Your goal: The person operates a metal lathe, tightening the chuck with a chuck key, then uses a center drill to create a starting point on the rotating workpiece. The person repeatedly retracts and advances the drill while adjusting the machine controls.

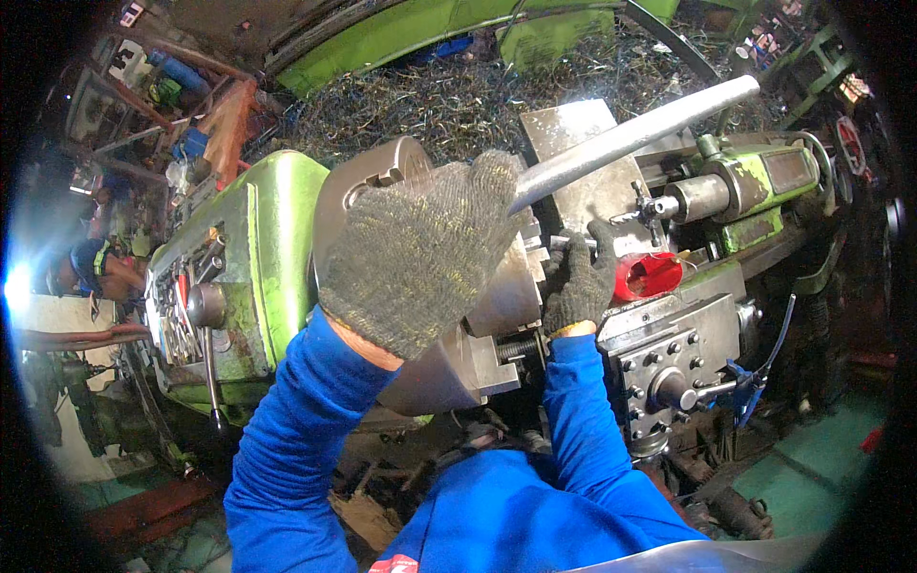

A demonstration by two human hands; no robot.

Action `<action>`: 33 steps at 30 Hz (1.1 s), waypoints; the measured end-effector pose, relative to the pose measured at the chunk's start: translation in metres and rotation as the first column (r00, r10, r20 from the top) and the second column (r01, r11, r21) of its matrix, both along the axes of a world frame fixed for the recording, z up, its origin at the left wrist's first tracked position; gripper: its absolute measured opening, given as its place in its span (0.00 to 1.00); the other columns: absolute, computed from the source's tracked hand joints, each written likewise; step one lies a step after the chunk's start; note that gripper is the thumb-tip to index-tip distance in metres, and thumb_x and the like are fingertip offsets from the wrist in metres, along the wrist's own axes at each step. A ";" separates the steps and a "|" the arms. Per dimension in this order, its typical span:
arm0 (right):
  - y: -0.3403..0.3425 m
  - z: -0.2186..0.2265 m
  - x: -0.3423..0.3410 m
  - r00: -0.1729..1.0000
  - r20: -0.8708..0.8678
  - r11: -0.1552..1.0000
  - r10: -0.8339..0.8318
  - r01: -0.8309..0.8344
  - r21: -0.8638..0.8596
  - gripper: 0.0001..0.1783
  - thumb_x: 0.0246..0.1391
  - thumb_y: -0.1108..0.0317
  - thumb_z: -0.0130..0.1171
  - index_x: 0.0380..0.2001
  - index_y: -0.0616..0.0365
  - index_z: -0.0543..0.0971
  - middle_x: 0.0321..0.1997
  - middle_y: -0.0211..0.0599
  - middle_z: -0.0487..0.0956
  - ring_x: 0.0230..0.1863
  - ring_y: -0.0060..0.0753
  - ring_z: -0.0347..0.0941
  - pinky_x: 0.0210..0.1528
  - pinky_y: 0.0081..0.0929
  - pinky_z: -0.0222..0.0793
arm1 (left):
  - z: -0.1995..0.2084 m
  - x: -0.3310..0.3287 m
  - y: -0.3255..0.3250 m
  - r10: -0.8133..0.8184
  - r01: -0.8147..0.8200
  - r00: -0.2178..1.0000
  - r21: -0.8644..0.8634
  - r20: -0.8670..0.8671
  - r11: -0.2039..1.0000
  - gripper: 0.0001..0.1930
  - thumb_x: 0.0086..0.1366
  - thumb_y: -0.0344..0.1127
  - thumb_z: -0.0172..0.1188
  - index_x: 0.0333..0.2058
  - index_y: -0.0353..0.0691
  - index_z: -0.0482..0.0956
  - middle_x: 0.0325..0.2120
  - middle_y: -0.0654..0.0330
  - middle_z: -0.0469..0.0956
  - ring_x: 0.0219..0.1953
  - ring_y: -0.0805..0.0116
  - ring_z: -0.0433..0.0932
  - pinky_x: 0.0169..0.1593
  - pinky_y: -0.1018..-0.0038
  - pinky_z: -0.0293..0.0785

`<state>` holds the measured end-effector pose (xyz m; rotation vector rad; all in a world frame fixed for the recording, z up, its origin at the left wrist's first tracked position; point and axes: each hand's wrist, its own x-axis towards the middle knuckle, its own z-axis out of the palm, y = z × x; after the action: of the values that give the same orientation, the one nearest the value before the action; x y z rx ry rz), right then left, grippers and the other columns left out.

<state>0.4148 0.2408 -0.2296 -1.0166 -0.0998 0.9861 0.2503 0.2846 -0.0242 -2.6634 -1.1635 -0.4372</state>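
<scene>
My left hand (pixel 420 253), in a dark knitted glove, is closed round the near end of a long grey metal pipe (pixel 635 138). The pipe slants up to the right, over the lathe. Below and behind this hand is the large lathe chuck (pixel 506 301), partly hidden by it. My right hand (pixel 583 286), gloved too, is at the chuck's right face beside the jaws. Its thumb and a finger stand in a V about a short shiny metal rod (pixel 560 243); how firmly they grip is hard to see. A red cup-like container (pixel 650 277) sits just right of it.
The green headstock (pixel 277 258) stands left, with hand tools on its top and a lever (pixel 212 377) at its front. On the right are the tailstock (pixel 755 186) and the bolted tool post (pixel 669 377). Curled metal chips (pixel 411 110) heap up behind the lathe. A person (pixel 95 263) is far left.
</scene>
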 end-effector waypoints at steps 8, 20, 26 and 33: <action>0.002 -0.014 0.003 0.936 0.240 0.959 0.259 -0.220 -0.180 0.26 0.66 0.64 0.63 0.64 0.61 0.74 0.49 0.35 0.83 0.40 0.21 0.77 0.39 0.20 0.74 | -0.011 -0.009 0.025 -0.027 0.029 0.994 -0.016 0.104 0.999 0.17 0.66 0.42 0.66 0.48 0.40 0.81 0.37 0.52 0.84 0.37 0.50 0.85 0.39 0.62 0.81; -0.001 -0.037 0.005 0.960 -0.120 0.950 0.255 -0.225 0.218 0.23 0.71 0.67 0.55 0.65 0.64 0.72 0.55 0.44 0.81 0.51 0.32 0.79 0.53 0.30 0.78 | -0.002 -0.004 0.036 0.050 -0.046 0.998 -0.065 0.047 0.997 0.18 0.66 0.43 0.65 0.48 0.38 0.78 0.29 0.53 0.81 0.31 0.53 0.82 0.34 0.60 0.79; -0.003 -0.050 0.014 0.433 0.897 0.957 0.083 -0.287 0.050 0.21 0.70 0.73 0.54 0.64 0.67 0.72 0.56 0.48 0.81 0.54 0.39 0.79 0.58 0.36 0.76 | 0.003 0.001 0.032 0.135 -0.125 0.989 -0.161 0.058 0.979 0.12 0.70 0.45 0.64 0.46 0.46 0.78 0.34 0.50 0.83 0.34 0.47 0.84 0.35 0.58 0.80; -0.009 -0.039 0.011 0.831 0.460 0.933 0.313 -0.358 0.012 0.22 0.70 0.73 0.52 0.64 0.71 0.72 0.55 0.43 0.81 0.53 0.29 0.77 0.58 0.27 0.74 | 0.003 0.001 0.029 0.092 -0.088 0.995 -0.098 0.039 0.991 0.13 0.69 0.43 0.64 0.47 0.43 0.78 0.34 0.50 0.83 0.34 0.48 0.85 0.36 0.59 0.81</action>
<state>0.4255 0.2317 -0.2682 -1.1458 -0.7334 1.0314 0.2516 0.3140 -0.0215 -2.6813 -1.3441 -0.4358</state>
